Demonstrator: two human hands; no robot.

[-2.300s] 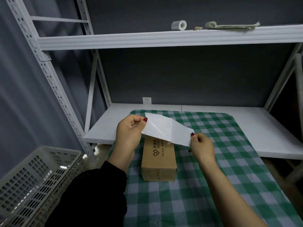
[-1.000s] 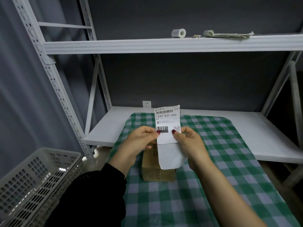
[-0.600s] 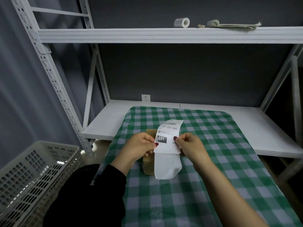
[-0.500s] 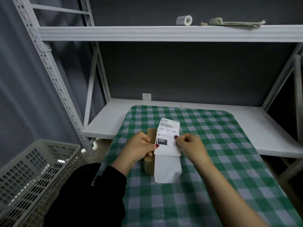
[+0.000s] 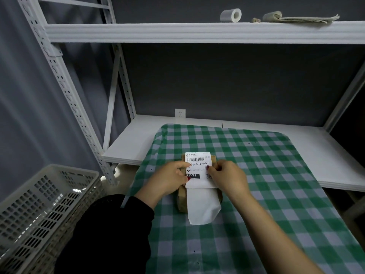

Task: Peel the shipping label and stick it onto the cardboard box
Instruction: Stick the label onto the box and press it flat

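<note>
A white shipping label [image 5: 198,165] with a barcode and "031-031-A60" lies flat on top of a narrow brown cardboard box [image 5: 182,202] on the green checked cloth. The box is mostly hidden under the label and my hands. A plain white backing sheet [image 5: 203,206] hangs from the label's near edge over the box's front end. My left hand [image 5: 169,179] pinches the label's left edge. My right hand [image 5: 227,177] pinches its right edge.
The green checked cloth [image 5: 266,175] covers a white lower shelf [image 5: 130,143] of a metal rack. A white perforated plastic crate [image 5: 39,210] stands at the lower left. On the upper shelf sit a tape roll [image 5: 230,15] and folded papers [image 5: 302,17].
The label was held upright above the box with its backing peeled down. Both hands have lowered it, and its printed part now lies flat on the box top.
</note>
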